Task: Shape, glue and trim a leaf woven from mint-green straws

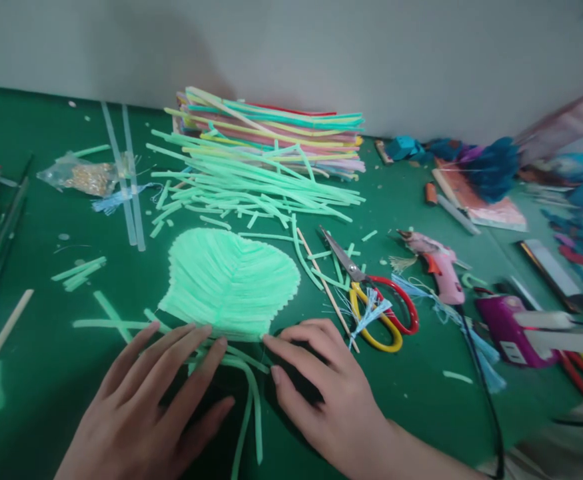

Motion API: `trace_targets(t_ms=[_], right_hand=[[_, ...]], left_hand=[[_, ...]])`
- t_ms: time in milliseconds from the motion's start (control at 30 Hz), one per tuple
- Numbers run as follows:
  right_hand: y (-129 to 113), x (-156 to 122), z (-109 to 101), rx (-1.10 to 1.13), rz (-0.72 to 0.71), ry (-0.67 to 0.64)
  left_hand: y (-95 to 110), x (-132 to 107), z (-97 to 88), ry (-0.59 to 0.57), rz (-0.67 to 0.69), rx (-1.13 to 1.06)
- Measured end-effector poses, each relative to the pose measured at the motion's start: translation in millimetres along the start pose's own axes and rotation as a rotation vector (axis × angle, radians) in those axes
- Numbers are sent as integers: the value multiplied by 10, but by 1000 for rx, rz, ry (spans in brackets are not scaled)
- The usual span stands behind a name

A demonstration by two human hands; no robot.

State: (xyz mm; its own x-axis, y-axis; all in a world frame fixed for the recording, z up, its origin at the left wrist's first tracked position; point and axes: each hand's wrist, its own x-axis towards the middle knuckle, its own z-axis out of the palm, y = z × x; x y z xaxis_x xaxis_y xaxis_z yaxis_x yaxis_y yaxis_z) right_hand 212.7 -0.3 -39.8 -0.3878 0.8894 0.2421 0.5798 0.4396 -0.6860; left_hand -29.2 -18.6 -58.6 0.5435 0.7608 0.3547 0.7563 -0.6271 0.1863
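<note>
A leaf-shaped piece made of mint-green pipe cleaners (231, 277) lies flat on the green table, its ribs fanning from a middle line. My left hand (156, 393) is spread, its fingertips touching the lower edge of the leaf and the loose pipe cleaners (254, 400) just below. At the leaf's lower right corner rests the index fingertip of my right hand (326, 387). The right thumb is apart from that finger, near the end of a loose strip, and I see nothing held between them. Scissors with red and yellow handles (356, 273) lie half open beyond my right hand.
Behind the leaf are bundled coloured pipe cleaners (281, 133) and many cut green ones (251, 177). Two clear glue sticks (128, 180) and a small plastic bag (84, 175) lie back left. Rightward are a pink glue gun (438, 263), its black cord (481, 387) and a purple device (514, 330).
</note>
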Motion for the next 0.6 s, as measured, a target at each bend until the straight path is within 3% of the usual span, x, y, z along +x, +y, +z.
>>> trace_targets(t_ms=[600], right_hand=[[-43,54,29,30,111,-3]], left_hand=[[27,-14,3,-16,18,45]])
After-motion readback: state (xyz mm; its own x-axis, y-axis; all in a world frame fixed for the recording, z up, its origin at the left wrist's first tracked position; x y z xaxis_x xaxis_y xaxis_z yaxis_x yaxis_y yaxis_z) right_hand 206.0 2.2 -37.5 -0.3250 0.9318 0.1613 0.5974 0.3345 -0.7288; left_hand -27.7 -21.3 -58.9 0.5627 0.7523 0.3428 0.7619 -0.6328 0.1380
